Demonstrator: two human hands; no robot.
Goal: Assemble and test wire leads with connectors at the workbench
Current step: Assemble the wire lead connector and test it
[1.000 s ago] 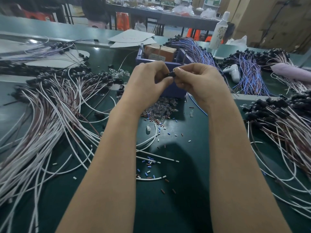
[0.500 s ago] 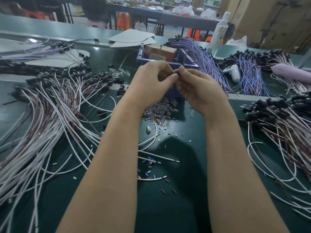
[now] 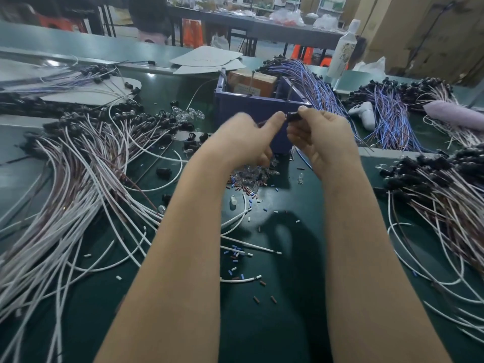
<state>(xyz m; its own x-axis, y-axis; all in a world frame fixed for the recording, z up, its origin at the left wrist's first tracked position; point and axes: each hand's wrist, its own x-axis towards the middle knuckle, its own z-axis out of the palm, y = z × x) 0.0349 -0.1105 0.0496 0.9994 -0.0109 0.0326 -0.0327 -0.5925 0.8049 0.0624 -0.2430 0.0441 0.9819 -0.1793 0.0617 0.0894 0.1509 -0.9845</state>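
Two pinches, left hand (image 3: 241, 142) fingers (image 3: 276, 119) clamping thin wire (image 3: 263, 122), right hand (image 3: 322, 137) fingers (image 3: 303, 110) clamping stubby black connector (image 3: 293, 117)

Head view, two arms in frame, both the wearer's own.

Left forearm (image 3: 183, 244) and right forearm (image 3: 366, 244): bare along the whole visible length, from the lower frame edge up to the wrists. Both look broad low in the frame and taper toward the wrists.

Left hand (image 3: 243, 137): bare. Its outline is smeared by blur and finger detail cannot be read.

Right hand (image 3: 322, 137): bare and sharper. Separate fingers can be made out, and a thumbnail shows at its top edge.
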